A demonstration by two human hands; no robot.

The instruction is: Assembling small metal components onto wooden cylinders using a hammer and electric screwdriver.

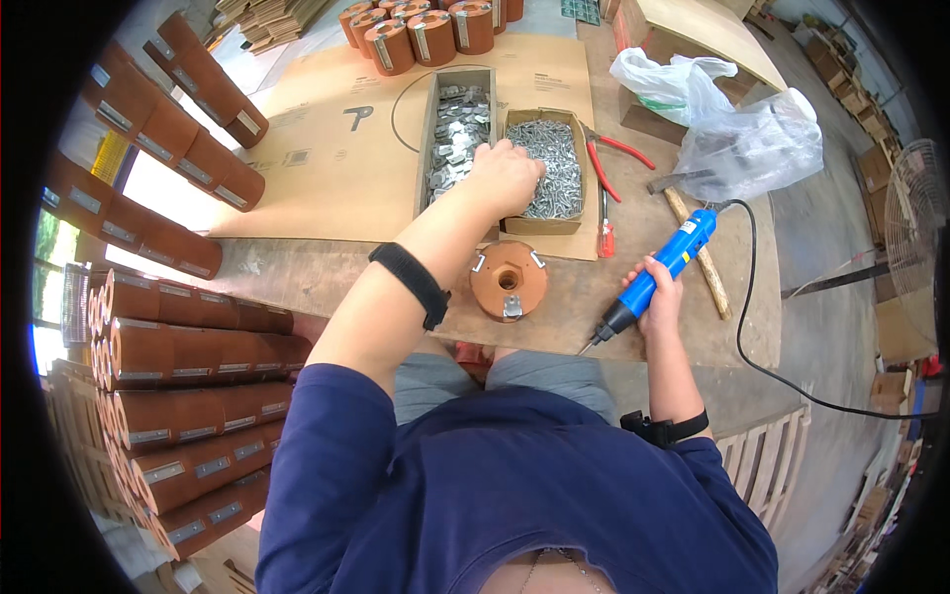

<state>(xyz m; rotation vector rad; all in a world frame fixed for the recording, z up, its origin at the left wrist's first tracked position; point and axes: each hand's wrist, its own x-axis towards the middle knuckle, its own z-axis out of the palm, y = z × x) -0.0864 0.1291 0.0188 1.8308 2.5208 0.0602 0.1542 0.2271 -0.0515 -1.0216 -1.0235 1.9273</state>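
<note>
My left hand [507, 175] reaches into a cardboard box of small silver screws [552, 168], fingers curled down among them; what it holds is hidden. My right hand [655, 294] grips a blue electric screwdriver [657, 272], its tip pointing down-left toward the table's near edge. Between my hands, a round brown wooden disc [507, 279] with a centre hole and three metal brackets lies flat on the workbench [327, 277].
A narrow box of metal brackets [455, 134] stands left of the screw box. Red-handled pliers [606, 168], a hammer [698, 247] and plastic bags [737, 129] lie to the right. Brown cylinders [188, 346] are stacked at left and at the back. A black cord [744, 327] trails right.
</note>
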